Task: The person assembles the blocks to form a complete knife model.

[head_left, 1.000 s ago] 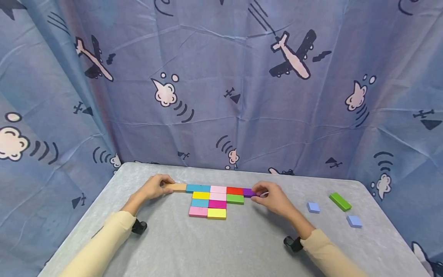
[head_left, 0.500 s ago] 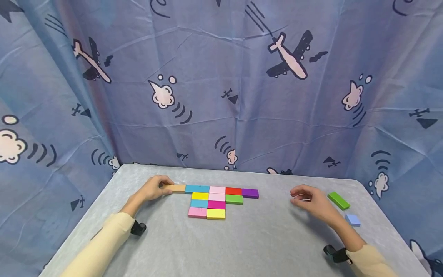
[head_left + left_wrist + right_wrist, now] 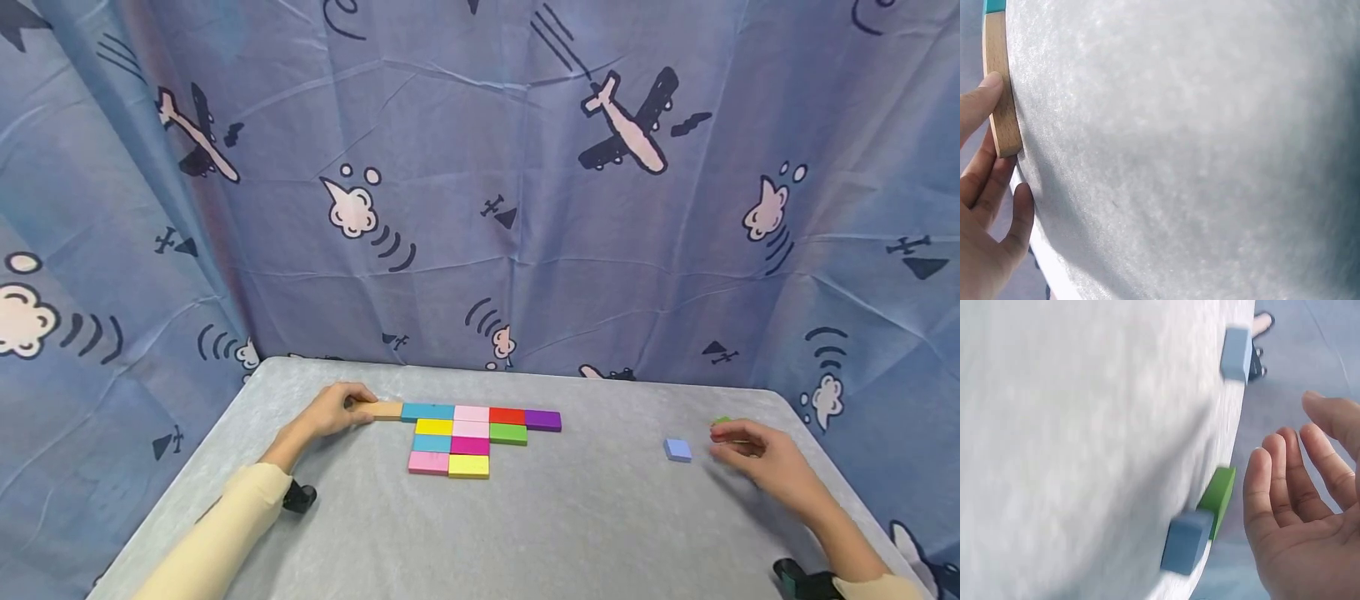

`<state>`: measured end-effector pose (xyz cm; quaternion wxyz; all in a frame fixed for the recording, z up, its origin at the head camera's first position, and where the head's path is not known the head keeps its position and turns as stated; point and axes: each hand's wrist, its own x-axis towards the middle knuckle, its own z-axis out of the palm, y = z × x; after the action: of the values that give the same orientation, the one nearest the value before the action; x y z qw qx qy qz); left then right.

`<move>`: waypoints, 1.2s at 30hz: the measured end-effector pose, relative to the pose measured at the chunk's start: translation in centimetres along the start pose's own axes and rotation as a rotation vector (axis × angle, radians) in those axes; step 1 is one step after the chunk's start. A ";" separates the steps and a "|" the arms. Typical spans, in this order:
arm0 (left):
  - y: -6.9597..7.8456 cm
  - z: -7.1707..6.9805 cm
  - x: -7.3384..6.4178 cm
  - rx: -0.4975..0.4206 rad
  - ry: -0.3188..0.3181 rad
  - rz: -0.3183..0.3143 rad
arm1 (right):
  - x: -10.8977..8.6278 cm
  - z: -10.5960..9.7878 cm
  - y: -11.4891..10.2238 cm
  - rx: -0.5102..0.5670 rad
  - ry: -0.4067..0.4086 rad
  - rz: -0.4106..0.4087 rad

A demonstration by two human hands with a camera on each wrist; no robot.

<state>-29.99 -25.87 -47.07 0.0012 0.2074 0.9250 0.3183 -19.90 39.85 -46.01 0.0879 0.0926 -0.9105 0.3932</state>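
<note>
At the left end of a row of flat coloured blocks, my left hand point(image 3: 330, 410) pinches a plain wooden block point(image 3: 387, 411); in the left wrist view the thumb lies on its face with fingers behind. The wooden block meets a teal block point(image 3: 427, 412). Over on the right, my right hand point(image 3: 776, 467) has its fingers loosely bent with nothing in them. It hides most of a green block point(image 3: 722, 420) in the head view. The right wrist view shows that green block point(image 3: 1217, 501) beside one light blue block point(image 3: 1186, 542), with another blue block point(image 3: 1235, 355) farther off.
Beyond the teal block, the row runs through pink, red and purple point(image 3: 543, 420) blocks. Shorter rows in front hold yellow, pink, blue, magenta and green point(image 3: 507, 434) pieces. A patterned curtain point(image 3: 450, 208) hangs behind the grey table point(image 3: 570, 517).
My right hand has let go of the purple block and travelled right, passing over one blue block to the green block's area. My left hand stays on the wooden block.
</note>
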 end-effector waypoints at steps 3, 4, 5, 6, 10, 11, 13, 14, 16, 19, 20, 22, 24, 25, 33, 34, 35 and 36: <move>0.1 0.0 -0.1 0.001 0.004 0.001 | -0.2 -1.0 0.7 -0.017 0.009 0.056; 0.1 0.0 -0.1 -0.001 0.005 0.000 | -0.3 -1.3 0.9 -0.027 0.016 0.073; 0.1 -0.1 -0.1 0.000 0.007 0.003 | -0.3 -1.6 1.1 -0.036 0.022 0.086; 0.1 -0.1 -0.1 -0.002 0.007 0.004 | -0.3 -1.8 1.3 -0.044 0.029 0.098; 0.1 -0.1 -0.1 -0.006 0.007 0.009 | -0.4 -2.6 1.8 -0.057 0.053 0.145; 0.1 -0.1 -0.1 -0.007 0.007 0.009 | -0.4 -2.7 2.0 -0.061 0.054 0.156; 0.1 -0.1 -0.1 -0.007 0.007 0.003 | -0.3 -2.9 2.3 -0.064 0.057 0.171; 0.1 -0.1 -0.1 -0.008 0.007 -0.002 | -0.2 -2.9 2.5 -0.066 0.059 0.177; 0.1 -0.1 -0.2 -0.005 0.006 -0.005 | -0.1 -3.0 3.0 -0.085 0.065 0.183; 0.1 0.0 -0.2 -0.005 0.003 -0.013 | 0.2 -3.0 3.7 -0.120 0.059 0.183; 0.1 -0.1 -0.2 -0.004 0.002 -0.012 | 0.4 -3.0 3.9 -0.128 0.049 0.182; 0.1 -0.1 -0.2 -0.003 0.000 -0.009 | 0.7 -2.9 4.4 -0.148 0.028 0.180; 0.1 -0.1 -0.2 -0.004 0.001 -0.019 | 1.1 -2.8 4.7 -0.153 0.000 0.166; 0.1 -0.1 -0.2 -0.003 0.001 -0.019 | 1.3 -2.7 4.9 -0.158 -0.011 0.158; 0.1 -0.1 -0.1 -0.005 -0.004 -0.020 | 2.1 -2.5 5.4 -0.172 -0.002 0.155; 0.1 -0.1 -0.1 -0.007 -0.004 -0.020 | 2.1 -2.5 5.4 -0.171 0.003 0.156; 0.1 -0.1 -0.1 -0.008 -0.004 -0.021 | 2.0 -2.5 5.4 -0.175 0.010 0.152; 0.1 -0.1 -0.1 -0.008 -0.004 -0.020 | 2.0 -2.5 5.5 -0.179 0.017 0.142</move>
<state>-29.83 -25.90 -46.92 0.0069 0.1984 0.9257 0.3218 -22.91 45.16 -47.68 0.0754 0.0164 -0.9455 0.3165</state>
